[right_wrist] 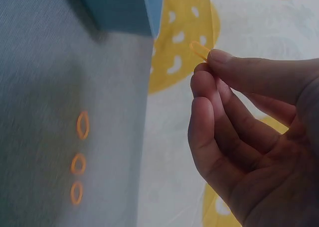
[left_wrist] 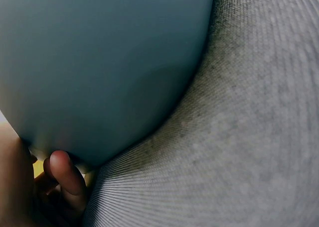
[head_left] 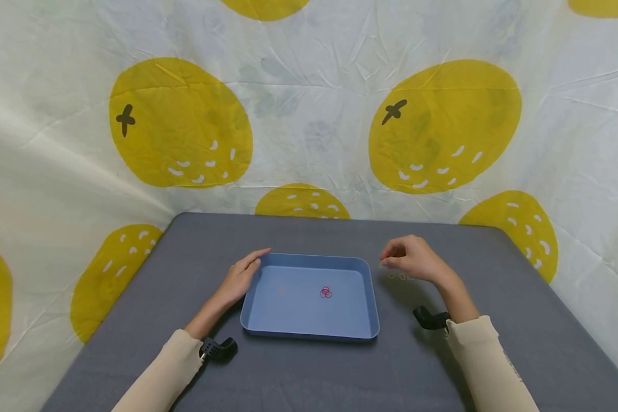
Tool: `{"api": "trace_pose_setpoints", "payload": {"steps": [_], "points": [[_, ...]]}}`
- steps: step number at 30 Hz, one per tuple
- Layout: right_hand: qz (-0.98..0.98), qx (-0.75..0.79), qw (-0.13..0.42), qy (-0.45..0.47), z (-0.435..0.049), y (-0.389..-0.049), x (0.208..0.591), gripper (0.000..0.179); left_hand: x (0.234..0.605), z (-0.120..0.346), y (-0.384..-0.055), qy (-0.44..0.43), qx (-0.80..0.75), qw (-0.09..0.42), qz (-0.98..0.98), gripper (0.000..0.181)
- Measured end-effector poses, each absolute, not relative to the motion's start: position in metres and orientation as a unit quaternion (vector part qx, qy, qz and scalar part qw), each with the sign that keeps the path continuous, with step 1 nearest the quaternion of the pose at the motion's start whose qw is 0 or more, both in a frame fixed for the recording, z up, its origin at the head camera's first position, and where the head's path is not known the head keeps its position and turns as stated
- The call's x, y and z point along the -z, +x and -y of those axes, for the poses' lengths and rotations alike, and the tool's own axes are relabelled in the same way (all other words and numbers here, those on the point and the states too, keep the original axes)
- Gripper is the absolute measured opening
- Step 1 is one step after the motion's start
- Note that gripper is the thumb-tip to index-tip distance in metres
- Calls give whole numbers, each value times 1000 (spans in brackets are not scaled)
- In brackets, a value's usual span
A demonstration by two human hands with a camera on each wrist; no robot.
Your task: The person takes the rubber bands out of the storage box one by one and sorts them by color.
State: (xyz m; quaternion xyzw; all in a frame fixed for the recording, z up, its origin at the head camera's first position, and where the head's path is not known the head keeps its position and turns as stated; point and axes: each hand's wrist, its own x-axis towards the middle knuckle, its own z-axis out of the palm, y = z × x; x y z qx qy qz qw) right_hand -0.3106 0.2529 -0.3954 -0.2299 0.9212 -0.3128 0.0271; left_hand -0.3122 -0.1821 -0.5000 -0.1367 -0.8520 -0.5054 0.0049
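Observation:
A shallow blue tray (head_left: 309, 315) lies on the table. My left hand (head_left: 239, 279) holds its far left corner, thumb over the rim and fingertips (left_wrist: 62, 162) against the outer wall. To the right of the tray, my right hand (head_left: 414, 257) is raised over the table. Its thumb and index finger pinch a small orange rubber band (right_wrist: 198, 49), which sticks out past the fingertips. Several small red rubber bands (head_left: 326, 292) overlap inside the tray, right of its middle. A pale orange band (head_left: 282, 290) lies in the tray's left half.
Three more orange rubber bands (right_wrist: 78, 164) lie in a row on the grey table (head_left: 309, 377), below my right hand and right of the tray. A pale curtain (head_left: 309, 143) with yellow fruit prints hangs behind the table and at its sides.

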Motion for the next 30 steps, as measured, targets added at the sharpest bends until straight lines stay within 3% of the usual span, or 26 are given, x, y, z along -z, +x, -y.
{"api": "trace_pose_setpoints", "payload": {"steps": [17, 30], "points": [[-922, 335, 38, -190, -295, -318, 407, 15, 497, 180, -310, -135, 502, -2, 855, 42], [-920, 346, 83, -164, -327, -320, 420, 15, 496, 180, -309, -128, 493, -4, 860, 42]]}}
